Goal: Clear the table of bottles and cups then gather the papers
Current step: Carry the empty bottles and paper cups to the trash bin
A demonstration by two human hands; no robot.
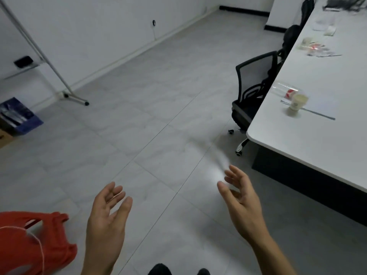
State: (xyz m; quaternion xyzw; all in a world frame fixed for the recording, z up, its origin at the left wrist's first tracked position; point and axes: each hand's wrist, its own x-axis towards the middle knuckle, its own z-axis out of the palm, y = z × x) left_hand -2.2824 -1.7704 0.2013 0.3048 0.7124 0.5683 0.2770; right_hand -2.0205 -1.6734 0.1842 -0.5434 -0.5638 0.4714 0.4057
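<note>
Hands out front, both empty. Left hand (108,215) has its palm turned inward, fingers loose and spread, gripping nothing. Right hand (241,197) is the same: fingers relaxed, nothing held. Both hang over the grey tiled floor (139,116), well apart from the long white table (317,155) on the right. A pale blurred streak (220,161) shows just past the right fingertips; cannot tell what it is. A crumpled red plastic bag (39,241) sits low left, near the left wrist, not held.

Table is not cleared. At the near end a clear plastic bottle with a red label (286,91) lies on its side by the table edge. A cream paper cup (296,103) stands upright just beside it, at the corner of a white sheet of paper (325,105). Further along, another pale cup (306,44) lies tipped over next to scattered printed papers (321,51). Beyond that are small pale items (325,26), too blurred to name. A black mesh office chair (256,86) is tucked against the table's side.

Judgement: clearing stage unfinished. At least one bottle and two cups are left on the table, and the papers lie loose, so gathering has not begun. The red bag is probably for the rubbish. Next the person needs to close in on the table's near end.
</note>
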